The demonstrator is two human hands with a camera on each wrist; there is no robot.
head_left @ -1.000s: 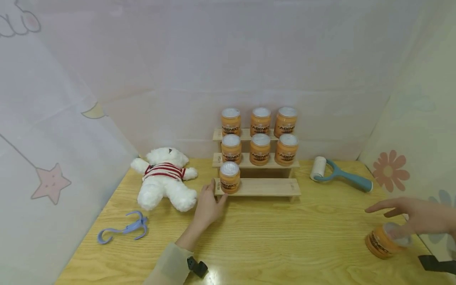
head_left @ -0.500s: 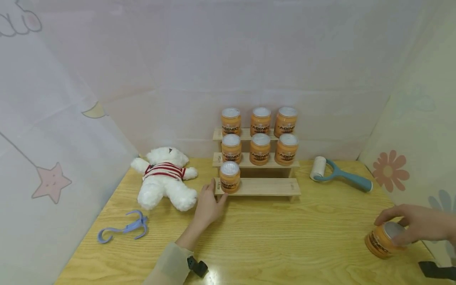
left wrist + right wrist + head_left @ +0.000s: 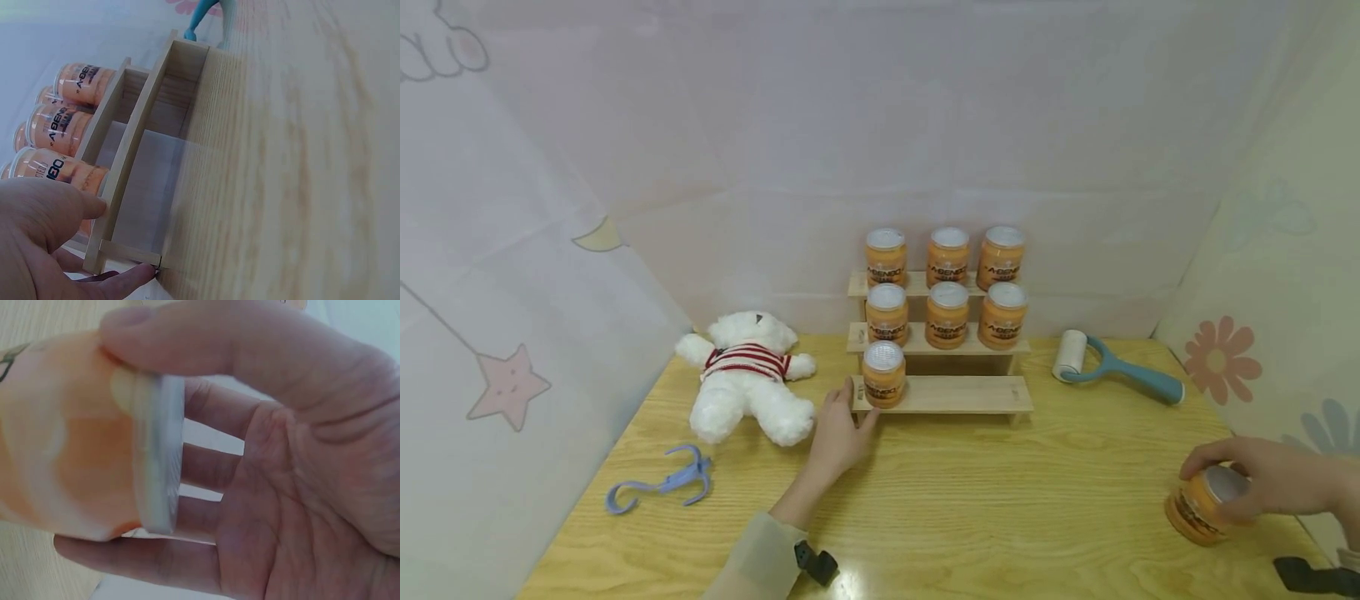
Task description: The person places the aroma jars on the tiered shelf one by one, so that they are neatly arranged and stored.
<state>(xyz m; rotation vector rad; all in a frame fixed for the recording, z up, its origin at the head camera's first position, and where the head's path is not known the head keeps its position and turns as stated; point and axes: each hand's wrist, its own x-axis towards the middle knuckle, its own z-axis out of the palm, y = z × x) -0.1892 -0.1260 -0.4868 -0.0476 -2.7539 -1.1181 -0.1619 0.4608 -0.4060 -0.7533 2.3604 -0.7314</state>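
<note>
In the head view, my right hand (image 3: 1273,479) grips an orange jar (image 3: 1195,508) with a clear lid near the table's right edge. The right wrist view shows my thumb on one side of that jar (image 3: 69,444) and fingers on the other, the palm apart from the lid. My left hand (image 3: 838,433) holds the left end of a three-step wooden rack (image 3: 962,394). In the left wrist view, the thumb lies at the front board by a jar (image 3: 56,169), with a finger along the rack's leg. That jar (image 3: 884,379) stands alone on the lowest step.
Several matching jars (image 3: 947,317) stand on the middle and top steps. Left of the rack lies a white teddy bear (image 3: 748,375) in a striped sweater, with a blue-purple hooked hanger (image 3: 681,477) in front. A lint roller (image 3: 1120,367) lies to the right.
My right hand has come down and its fingers have closed around the jar at the right, which has shifted slightly left. My left hand has stayed at the rack's end.
</note>
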